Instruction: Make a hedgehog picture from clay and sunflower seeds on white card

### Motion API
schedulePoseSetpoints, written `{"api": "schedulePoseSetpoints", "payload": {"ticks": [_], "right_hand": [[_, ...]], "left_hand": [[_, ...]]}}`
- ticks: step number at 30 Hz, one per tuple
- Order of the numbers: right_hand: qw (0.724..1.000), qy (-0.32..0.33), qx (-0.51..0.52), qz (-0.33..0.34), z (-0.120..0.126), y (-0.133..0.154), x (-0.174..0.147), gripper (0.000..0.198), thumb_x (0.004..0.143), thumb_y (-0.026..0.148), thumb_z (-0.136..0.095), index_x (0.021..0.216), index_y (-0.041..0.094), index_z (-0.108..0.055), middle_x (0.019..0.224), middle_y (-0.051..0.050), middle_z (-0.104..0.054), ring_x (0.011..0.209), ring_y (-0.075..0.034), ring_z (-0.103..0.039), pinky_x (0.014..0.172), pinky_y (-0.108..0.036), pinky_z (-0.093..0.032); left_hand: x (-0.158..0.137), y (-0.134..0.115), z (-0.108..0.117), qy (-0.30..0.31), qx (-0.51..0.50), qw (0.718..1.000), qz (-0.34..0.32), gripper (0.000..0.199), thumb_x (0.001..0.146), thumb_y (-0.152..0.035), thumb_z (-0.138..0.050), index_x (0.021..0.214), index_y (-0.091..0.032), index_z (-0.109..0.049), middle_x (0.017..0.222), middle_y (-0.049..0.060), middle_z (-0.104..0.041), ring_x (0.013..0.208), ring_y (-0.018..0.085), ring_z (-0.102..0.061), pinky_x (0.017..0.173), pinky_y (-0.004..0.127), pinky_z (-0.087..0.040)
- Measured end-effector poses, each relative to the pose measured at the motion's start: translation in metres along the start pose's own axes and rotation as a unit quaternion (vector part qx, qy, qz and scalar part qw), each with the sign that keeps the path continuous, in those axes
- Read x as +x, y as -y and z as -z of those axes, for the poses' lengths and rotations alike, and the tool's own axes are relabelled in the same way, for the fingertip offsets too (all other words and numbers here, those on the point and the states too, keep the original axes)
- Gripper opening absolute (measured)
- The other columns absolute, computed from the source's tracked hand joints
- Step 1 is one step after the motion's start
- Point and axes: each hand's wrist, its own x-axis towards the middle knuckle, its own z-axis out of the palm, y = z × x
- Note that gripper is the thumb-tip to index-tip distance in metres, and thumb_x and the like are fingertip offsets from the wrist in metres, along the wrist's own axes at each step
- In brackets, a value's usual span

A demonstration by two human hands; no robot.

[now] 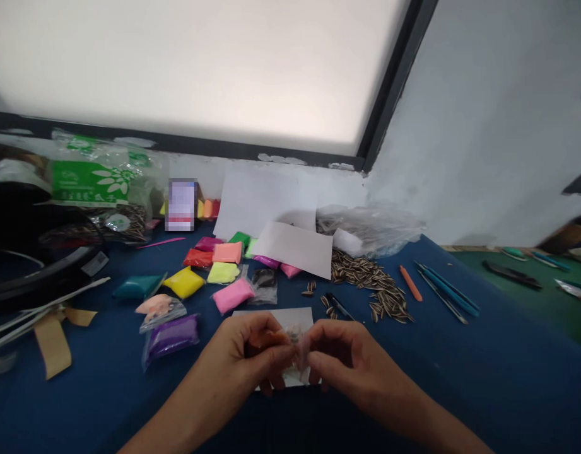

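Observation:
Close in front of me, my left hand (252, 356) and my right hand (349, 359) are pinched on a small clear plastic bag (297, 362) held between them. What is inside the bag is too blurred to make out. Beneath the hands lies a white sheet of paper (299, 315), partly covered by them. Just beyond the paper are a few striped sunflower seeds (328, 308) and a black pen (338, 306). Bagged clay-like packets lie to the left of the hands, among them purple (173, 337), pink (233, 295) and yellow (184, 282) ones.
A pile of sunflower seeds (366, 274) spills from a clear bag (375, 230). Right of it lie an orange tool (410, 284) and blue tweezers (448, 289). At left are a green-printed seed bag (91, 180), a black object (29, 271) and brown tape strips (52, 347). A phone-like screen (181, 205) stands behind.

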Motion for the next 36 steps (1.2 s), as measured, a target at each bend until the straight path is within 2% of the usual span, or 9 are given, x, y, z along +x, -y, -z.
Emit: {"api": "schedulePoseSetpoints", "payload": {"ticks": [11, 18, 24, 30, 33, 36], "right_hand": [[0.999, 0.006, 0.049, 0.010, -0.0015, 0.0031, 0.0005, 0.012, 0.085, 0.025, -0.057, 0.083, 0.016, -0.065, 0.071, 0.000, -0.061, 0.065, -0.011, -0.057, 0.059, -0.022, -0.046], [0.999, 0.003, 0.045, 0.009, -0.0013, -0.0001, 0.0027, 0.012, 0.084, 0.027, -0.061, 0.084, 0.016, -0.067, 0.072, 0.000, -0.062, 0.064, -0.011, -0.057, 0.059, -0.022, -0.046], [0.997, 0.007, 0.079, 0.008, 0.0008, -0.0046, 0.0050, 0.020, 0.084, 0.036, -0.065, 0.084, 0.016, -0.067, 0.073, 0.000, -0.064, 0.062, -0.011, -0.057, 0.059, -0.023, -0.046], [0.997, -0.021, 0.066, 0.011, -0.0006, -0.0017, 0.0040, 0.018, 0.082, 0.031, -0.068, 0.075, 0.015, -0.064, 0.065, 0.002, -0.059, 0.059, -0.009, -0.053, 0.058, -0.022, -0.044], [0.998, -0.024, 0.060, 0.005, -0.0023, 0.0001, 0.0022, 0.022, 0.080, 0.033, -0.071, 0.071, 0.015, -0.061, 0.064, 0.002, -0.058, 0.058, -0.009, -0.051, 0.055, -0.021, -0.042], [0.998, -0.008, 0.064, 0.008, -0.0031, 0.0021, 0.0011, 0.025, 0.081, 0.036, -0.070, 0.071, 0.015, -0.061, 0.064, 0.002, -0.059, 0.058, -0.009, -0.051, 0.055, -0.021, -0.042]], "left_hand": [[0.0003, -0.0020, -0.0021, -0.008, 0.016, 1.000, -0.004, 0.029, 0.075, -0.039, -0.069, 0.071, -0.019, -0.049, 0.057, -0.006, -0.057, 0.051, 0.011, -0.056, 0.044, 0.018, -0.040], [-0.0007, -0.0055, -0.0025, -0.006, 0.010, 1.000, 0.004, 0.026, 0.075, -0.039, -0.069, 0.071, -0.017, -0.056, 0.056, -0.004, -0.061, 0.052, 0.011, -0.057, 0.047, 0.019, -0.041], [-0.0022, -0.0067, -0.0024, 0.009, -0.013, 1.000, -0.005, 0.023, 0.076, -0.038, -0.067, 0.073, -0.017, -0.058, 0.058, -0.003, -0.062, 0.053, 0.012, -0.058, 0.051, 0.021, -0.044], [-0.0011, -0.0047, -0.0024, 0.027, -0.027, 0.999, -0.010, 0.023, 0.075, -0.038, -0.069, 0.078, -0.017, -0.061, 0.062, -0.002, -0.063, 0.056, 0.013, -0.060, 0.053, 0.022, -0.046], [-0.0014, -0.0033, -0.0011, 0.027, -0.031, 0.999, 0.007, 0.025, 0.071, -0.037, -0.074, 0.073, -0.017, -0.060, 0.057, -0.003, -0.060, 0.053, 0.011, -0.057, 0.049, 0.020, -0.043], [-0.0027, -0.0040, 0.0006, 0.036, -0.027, 0.999, 0.005, 0.028, 0.073, -0.040, -0.072, 0.067, -0.016, -0.058, 0.052, -0.004, -0.057, 0.049, 0.009, -0.052, 0.048, 0.019, -0.040]]}}
